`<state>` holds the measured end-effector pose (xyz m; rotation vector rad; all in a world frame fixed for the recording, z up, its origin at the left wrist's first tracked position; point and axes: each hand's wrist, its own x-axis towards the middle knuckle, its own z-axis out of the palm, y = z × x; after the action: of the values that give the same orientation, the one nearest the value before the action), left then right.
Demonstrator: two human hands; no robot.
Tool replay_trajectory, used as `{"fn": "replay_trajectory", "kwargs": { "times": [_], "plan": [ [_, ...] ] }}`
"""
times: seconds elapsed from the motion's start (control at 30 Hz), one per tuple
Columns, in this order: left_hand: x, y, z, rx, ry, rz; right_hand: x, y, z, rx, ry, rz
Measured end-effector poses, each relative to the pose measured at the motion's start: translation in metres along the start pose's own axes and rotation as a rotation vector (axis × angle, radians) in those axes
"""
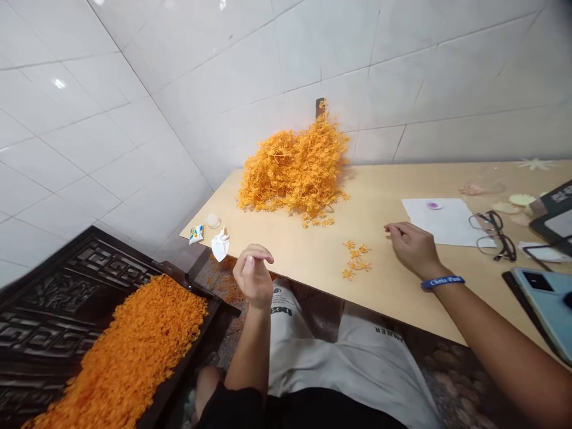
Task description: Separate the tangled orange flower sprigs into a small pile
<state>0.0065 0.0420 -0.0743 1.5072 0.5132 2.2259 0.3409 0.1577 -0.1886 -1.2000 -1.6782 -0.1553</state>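
My left hand (254, 277) is raised just off the front edge of the table, above my lap. Its fingers are curled in with the thumb against them, and anything inside is hidden. My right hand (413, 244) rests low over the tabletop with fingers bent and pressed together; I cannot make out what is in them, if anything. Between the hands lie several small orange plastic flower pieces (356, 260). Behind them stands a large tangled heap of orange plastic flower sprigs (292, 173), close to the wall.
Loose orange pieces (138, 345) cover a dark carved wooden bench (49, 286) on the left. A small packet (196, 234) and a crumpled tissue (220, 245) lie at the table's left end. White paper (440, 223), eyeglasses (496, 235) and a light-blue phone (543, 298) lie on the right.
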Motion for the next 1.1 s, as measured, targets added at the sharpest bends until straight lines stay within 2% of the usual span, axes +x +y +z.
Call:
{"fn": "replay_trajectory", "kwargs": {
  "times": [0.13,0.23,0.57,0.83,0.9,0.97,1.03,1.1],
  "plan": [
    [-0.001,0.004,-0.002,0.000,0.018,0.059,-0.002,0.007,0.003,0.002,0.013,-0.043],
    [-0.003,0.007,-0.005,0.050,-0.012,0.102,-0.003,0.008,0.002,-0.006,0.013,-0.059],
    [-0.006,0.006,-0.006,0.050,-0.044,0.054,-0.004,0.004,-0.001,0.010,0.054,-0.069],
    [-0.009,0.004,-0.008,0.033,-0.053,0.003,-0.003,-0.003,-0.004,0.084,-0.028,-0.004],
    [-0.011,-0.002,-0.009,0.059,-0.071,-0.076,-0.003,-0.003,-0.004,0.121,-0.085,0.002],
    [-0.015,-0.012,-0.010,0.141,-0.135,-0.255,-0.004,-0.002,-0.002,0.174,-0.171,0.004],
    [-0.021,-0.028,-0.011,0.286,-0.269,-0.473,-0.006,0.000,0.000,0.203,-0.255,-0.012],
    [-0.030,-0.048,-0.011,0.446,-0.431,-0.612,-0.009,0.002,0.001,0.193,-0.337,-0.060]
  ]
}}
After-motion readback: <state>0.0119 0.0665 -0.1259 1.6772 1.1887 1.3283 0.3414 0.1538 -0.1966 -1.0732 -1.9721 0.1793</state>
